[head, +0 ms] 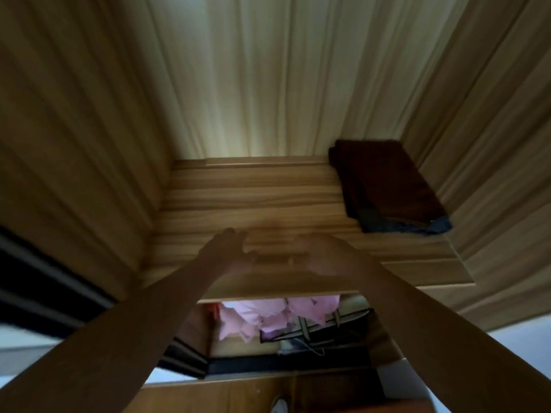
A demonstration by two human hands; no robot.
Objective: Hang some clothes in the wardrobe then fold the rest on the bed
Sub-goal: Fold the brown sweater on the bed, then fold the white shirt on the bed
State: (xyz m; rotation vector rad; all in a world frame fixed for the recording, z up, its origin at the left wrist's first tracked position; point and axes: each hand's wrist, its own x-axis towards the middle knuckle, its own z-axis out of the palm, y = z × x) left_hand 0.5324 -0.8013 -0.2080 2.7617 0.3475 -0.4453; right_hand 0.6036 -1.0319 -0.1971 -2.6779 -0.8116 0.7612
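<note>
I look down into a wooden wardrobe compartment. Both arms reach in over its wooden shelf point(253, 198). My left hand point(229, 251) and my right hand point(325, 257) hover side by side just above the shelf's front part, palms facing each other, fingers spread, nothing in them. The image is blurred by motion. A folded dark brown cloth point(387, 180) lies at the shelf's right back corner on top of a dark blue garment point(435, 226). Below the shelf's front edge a pink garment point(268, 314) shows in the lower compartment.
Wooden walls close the compartment at the left point(74, 129), back point(253, 70) and right point(492, 129). A dark bag or box with light straps point(322, 326) sits beside the pink garment below. A dark sliding door rail point(44, 284) runs at the left.
</note>
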